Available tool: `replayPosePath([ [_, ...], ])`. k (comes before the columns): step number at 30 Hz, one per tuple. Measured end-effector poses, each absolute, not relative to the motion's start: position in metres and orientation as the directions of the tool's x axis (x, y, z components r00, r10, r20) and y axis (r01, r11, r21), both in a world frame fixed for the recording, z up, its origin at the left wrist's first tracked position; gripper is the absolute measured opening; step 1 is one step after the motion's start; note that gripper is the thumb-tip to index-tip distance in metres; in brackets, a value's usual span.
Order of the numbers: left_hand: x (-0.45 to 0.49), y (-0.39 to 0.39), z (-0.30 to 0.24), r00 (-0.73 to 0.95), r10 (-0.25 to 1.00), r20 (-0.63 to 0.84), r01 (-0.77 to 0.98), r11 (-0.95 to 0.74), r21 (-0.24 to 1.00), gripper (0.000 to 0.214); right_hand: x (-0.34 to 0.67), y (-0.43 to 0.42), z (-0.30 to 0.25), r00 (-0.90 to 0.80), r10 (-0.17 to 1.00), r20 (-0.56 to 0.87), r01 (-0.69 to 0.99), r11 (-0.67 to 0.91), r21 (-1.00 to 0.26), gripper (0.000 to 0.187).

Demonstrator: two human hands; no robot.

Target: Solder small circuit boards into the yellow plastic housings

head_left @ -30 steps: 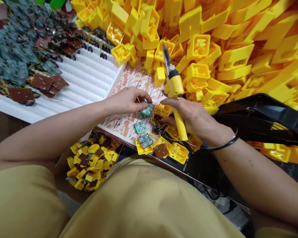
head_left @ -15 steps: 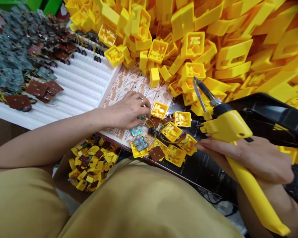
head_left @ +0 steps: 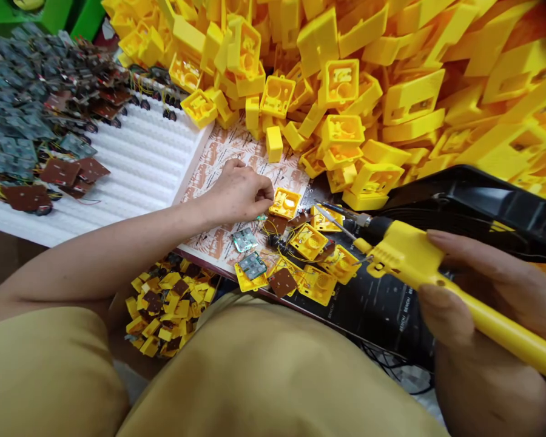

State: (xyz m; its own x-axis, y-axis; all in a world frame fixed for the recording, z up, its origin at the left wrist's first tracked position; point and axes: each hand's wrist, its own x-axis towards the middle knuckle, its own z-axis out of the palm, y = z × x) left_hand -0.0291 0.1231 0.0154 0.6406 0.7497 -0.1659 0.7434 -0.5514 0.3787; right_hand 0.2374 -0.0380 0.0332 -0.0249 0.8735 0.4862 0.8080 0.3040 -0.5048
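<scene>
My right hand (head_left: 486, 303) is wrapped round a yellow soldering gun (head_left: 414, 252). Its dark tip and a thin metal feed tube point left, over a small yellow case (head_left: 326, 218). My left hand (head_left: 241, 193) is closed, thumb and forefinger together at the left edge of another open yellow case (head_left: 285, 203); what they pinch is hidden. Just below those fingers lie a brown circuit board (head_left: 275, 224) and thin yellow wires. Nearer me are a green circuit board (head_left: 244, 240), a second green board (head_left: 253, 265) resting on a yellow case, and several more cases.
A large heap of yellow cases (head_left: 341, 85) rises at the back. Wired circuit boards (head_left: 22, 121) are piled on a white ridged sheet (head_left: 150, 145) at left. A black curved object (head_left: 473, 194) stands at right. Below the table edge is a container of yellow parts (head_left: 170, 303).
The soldering gun has swung from pointing up and left to pointing almost level left, its tip now lower and nearer the cases. My left hand's fingers have drawn together beside the case.
</scene>
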Motion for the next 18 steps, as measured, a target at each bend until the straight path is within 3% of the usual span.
replayPosePath([
  [3,-0.029,0.124,0.017,0.621,0.752,-0.223,0.767,-0.523,0.372,0.016,0.227,-0.025,0.029,0.044,0.822,0.568,0.728,0.363,-0.581,0.054],
  [9,-0.026,0.125,0.02,0.619,0.725,-0.301,0.781,-0.53,0.331,0.02,0.22,-0.001,0.026,-0.408,0.694,0.593,0.722,0.643,-0.255,0.034],
  [18,-0.02,0.126,0.023,0.611,0.718,-0.335,0.791,-0.531,0.305,0.017,0.208,0.01,0.024,-0.445,0.622,0.644,0.664,0.712,-0.229,0.027],
])
